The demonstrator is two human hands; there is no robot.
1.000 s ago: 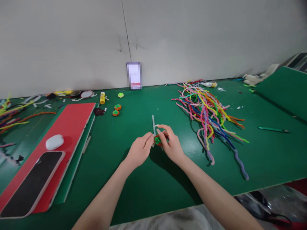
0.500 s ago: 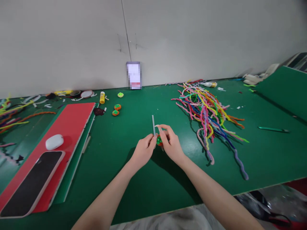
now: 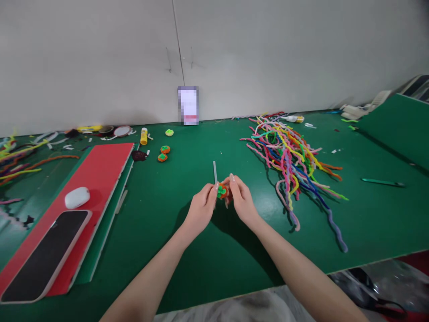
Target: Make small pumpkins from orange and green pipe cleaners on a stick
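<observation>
Between my hands, above the green table (image 3: 187, 268), is a small orange piece with a green top (image 3: 221, 192). My left hand (image 3: 203, 203) pinches its left side. A thin pale strip (image 3: 215, 171) points away from the left fingertips. My right hand (image 3: 241, 197) is closed at the right side of the orange piece, thumb raised against the index finger; whatever those fingertips pinch is too small to make out. Two similar orange pieces (image 3: 165, 150) with green tops lie further back on the left, near a pale yellow one (image 3: 169, 133).
Fuzzy colored stems (image 3: 284, 152) are heaped on the right, near a green pen-like tool (image 3: 382, 182). On the left, red board (image 3: 110, 165) carries a phone (image 3: 45, 259) and a white case (image 3: 77, 197). A glue stick (image 3: 144, 136) and a lit screen (image 3: 188, 105) stand behind.
My right fingers have drawn slightly back from the pale strip, and more of the orange and green piece shows. The left hand stays nearly in place.
</observation>
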